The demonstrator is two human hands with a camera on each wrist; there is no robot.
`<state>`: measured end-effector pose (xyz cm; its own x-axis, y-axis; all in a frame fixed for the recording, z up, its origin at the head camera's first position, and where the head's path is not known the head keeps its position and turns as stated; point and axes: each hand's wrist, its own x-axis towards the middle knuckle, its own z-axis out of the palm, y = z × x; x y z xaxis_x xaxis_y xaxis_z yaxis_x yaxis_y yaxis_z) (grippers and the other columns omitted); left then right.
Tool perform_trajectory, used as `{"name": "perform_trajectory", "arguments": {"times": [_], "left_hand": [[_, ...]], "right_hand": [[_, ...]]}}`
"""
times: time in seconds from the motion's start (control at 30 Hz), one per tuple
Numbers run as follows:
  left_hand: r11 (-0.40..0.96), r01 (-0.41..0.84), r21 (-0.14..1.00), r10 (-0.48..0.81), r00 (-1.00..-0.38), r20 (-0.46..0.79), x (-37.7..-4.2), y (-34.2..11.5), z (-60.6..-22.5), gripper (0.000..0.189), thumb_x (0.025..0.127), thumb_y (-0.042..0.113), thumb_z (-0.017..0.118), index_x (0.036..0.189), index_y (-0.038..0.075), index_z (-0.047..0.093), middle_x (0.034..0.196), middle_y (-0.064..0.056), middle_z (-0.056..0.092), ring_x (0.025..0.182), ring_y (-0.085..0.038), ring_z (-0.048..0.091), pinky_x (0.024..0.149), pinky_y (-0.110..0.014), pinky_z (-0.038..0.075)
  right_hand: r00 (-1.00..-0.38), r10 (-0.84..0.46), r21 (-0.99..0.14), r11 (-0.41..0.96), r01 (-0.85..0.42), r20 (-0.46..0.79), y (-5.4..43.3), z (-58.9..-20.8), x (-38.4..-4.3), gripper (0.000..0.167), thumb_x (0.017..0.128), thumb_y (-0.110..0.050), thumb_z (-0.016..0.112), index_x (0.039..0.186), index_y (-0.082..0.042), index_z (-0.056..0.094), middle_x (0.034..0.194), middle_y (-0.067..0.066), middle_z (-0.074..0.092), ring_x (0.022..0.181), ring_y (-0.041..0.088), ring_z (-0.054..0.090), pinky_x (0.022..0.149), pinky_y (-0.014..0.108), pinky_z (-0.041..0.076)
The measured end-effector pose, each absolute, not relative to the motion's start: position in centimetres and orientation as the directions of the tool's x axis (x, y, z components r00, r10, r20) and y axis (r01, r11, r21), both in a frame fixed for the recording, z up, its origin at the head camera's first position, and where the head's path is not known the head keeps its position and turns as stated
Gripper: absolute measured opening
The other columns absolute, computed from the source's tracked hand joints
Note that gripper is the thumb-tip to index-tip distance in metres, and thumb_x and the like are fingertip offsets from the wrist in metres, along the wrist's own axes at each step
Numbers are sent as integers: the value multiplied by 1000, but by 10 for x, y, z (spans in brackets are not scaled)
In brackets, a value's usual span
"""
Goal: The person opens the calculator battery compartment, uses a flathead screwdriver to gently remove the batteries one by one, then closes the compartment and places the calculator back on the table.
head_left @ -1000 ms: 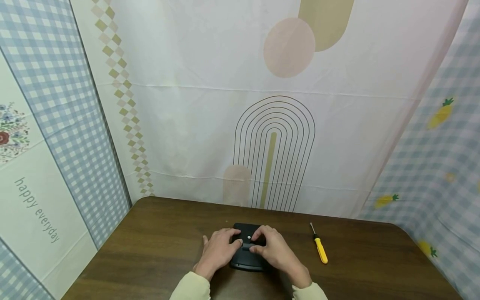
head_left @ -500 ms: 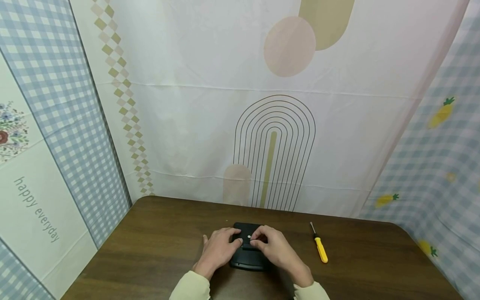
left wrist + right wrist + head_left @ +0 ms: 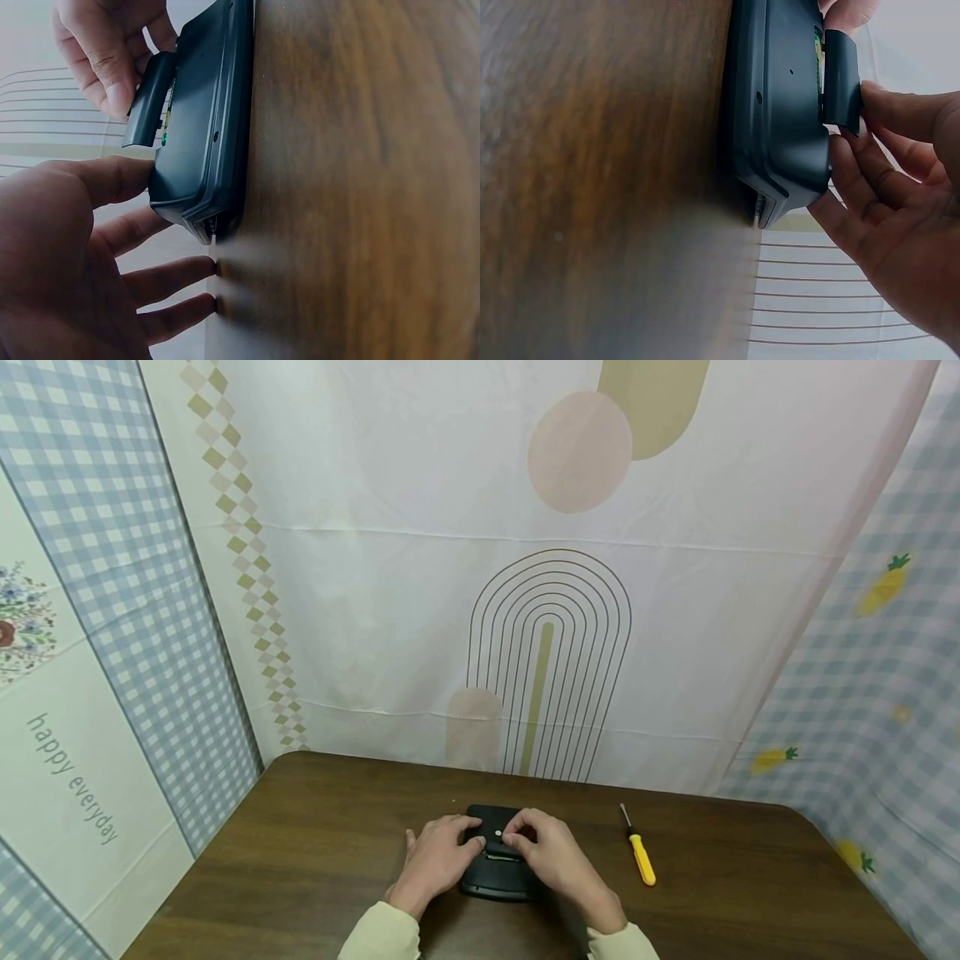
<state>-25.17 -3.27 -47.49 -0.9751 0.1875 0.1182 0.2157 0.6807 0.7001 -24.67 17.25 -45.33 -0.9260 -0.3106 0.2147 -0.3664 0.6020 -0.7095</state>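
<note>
A black calculator-like device lies face down on the table in front of me. Its cover is tilted up from the back, and a strip of green circuit board shows beneath. My right hand pinches this cover along its far edge between thumb and fingers, other fingertips touching the device's side. At the left, my left hand rests against the device with thumb and index finger fairly straight; in the left wrist view its other fingertips touch the table. A small white round spot is on the back.
A yellow-handled screwdriver lies to the right, its tip pointing away. Behind the brown wooden table hangs a pale patterned cloth, with checked cloths at both sides.
The cover has tilted up and away under my right hand, uncovering a thin bright strip in the device's back. My left hand and the screwdriver have stayed in place.
</note>
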Motion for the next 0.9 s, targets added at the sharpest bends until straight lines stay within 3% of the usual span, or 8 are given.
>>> {"name": "perform_trajectory", "arguments": {"times": [0.9], "left_hand": [[669,223,709,197,-973,120,-249,-35,-474,48,94,42,76,133,14,75,142,-18,64,138,-47,51,107,-90,10]], "right_hand": [[-955,-188,-699,652,-295,227,192,-444,-249,9,99,-5,75,95,-13,72,93,-4,67,87,14,61,80,42,54]]}}
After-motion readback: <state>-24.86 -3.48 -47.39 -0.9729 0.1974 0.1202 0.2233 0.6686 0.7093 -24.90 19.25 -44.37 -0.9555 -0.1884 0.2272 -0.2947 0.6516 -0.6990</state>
